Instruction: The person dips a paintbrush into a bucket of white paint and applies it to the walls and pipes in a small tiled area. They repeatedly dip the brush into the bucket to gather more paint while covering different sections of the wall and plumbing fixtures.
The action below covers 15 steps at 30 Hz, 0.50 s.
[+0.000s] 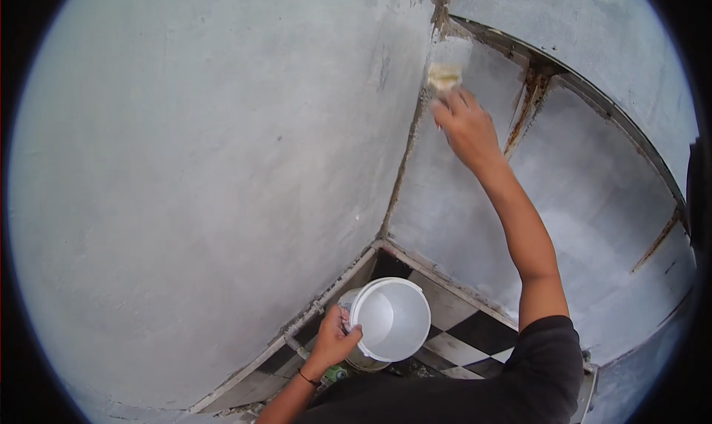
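My right hand (469, 124) is raised to the upper part of the wall, closed around a paintbrush (445, 76). The brush is blurred, and its bristles are against or very near the wall beside the inner corner. Low in the view, my left hand (335, 340) grips the rim of a white plastic bucket (391, 319) on its left side. Some white liquid, probably paint, seems to lie at the bottom of the bucket, though its depth is hard to make out. A pale patch (454, 50) shows on the wall around the brush.
A grey-white wall (222, 164) fills the left side and meets the right wall (578, 172) at a rough corner seam. Rusty brown streaks (531, 101) run down below a dark ledge (593, 90). Black and white tiles (482, 332) and a pipe (297, 348) lie below.
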### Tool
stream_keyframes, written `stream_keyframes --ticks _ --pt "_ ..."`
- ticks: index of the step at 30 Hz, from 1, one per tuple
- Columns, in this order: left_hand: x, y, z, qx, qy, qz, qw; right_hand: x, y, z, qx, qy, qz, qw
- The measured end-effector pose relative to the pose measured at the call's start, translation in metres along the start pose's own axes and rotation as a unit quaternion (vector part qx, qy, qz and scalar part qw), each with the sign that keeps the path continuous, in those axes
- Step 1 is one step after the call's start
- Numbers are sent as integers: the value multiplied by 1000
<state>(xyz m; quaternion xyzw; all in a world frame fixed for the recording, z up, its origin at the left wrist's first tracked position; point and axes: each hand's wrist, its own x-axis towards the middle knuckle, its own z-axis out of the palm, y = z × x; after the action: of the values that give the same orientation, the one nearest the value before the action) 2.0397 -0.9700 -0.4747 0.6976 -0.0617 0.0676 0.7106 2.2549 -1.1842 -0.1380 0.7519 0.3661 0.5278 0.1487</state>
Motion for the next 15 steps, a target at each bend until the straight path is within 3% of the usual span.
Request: stream_keyframes --ticks 3,5,8,10,11,12,15 --pt "5 -5 -1 -27 -9 -6 1000 -14 -8 28 -6 0 -13 1000" --pt "9 1 -2 -17 -12 -3 1000 -46 -35 54 -11 -96 -80 992" --pt "11 -2 -1 -19 -9 -2 1000 -76 -73 51 33 -165 -97 981" --pt "12 0 -2 -30 -1 -5 1000 -90 -90 34 204 -143 13 968" --pt "12 -4 -1 -45 7 -5 999 -94 -97 22 216 -150 12 965" --pt "13 -9 -2 -45 13 -22 999 -98 -101 5 267 -97 70 956" --pt "14 -16 -5 -36 26 -13 999 -117 -117 -52 413 -13 238 879"
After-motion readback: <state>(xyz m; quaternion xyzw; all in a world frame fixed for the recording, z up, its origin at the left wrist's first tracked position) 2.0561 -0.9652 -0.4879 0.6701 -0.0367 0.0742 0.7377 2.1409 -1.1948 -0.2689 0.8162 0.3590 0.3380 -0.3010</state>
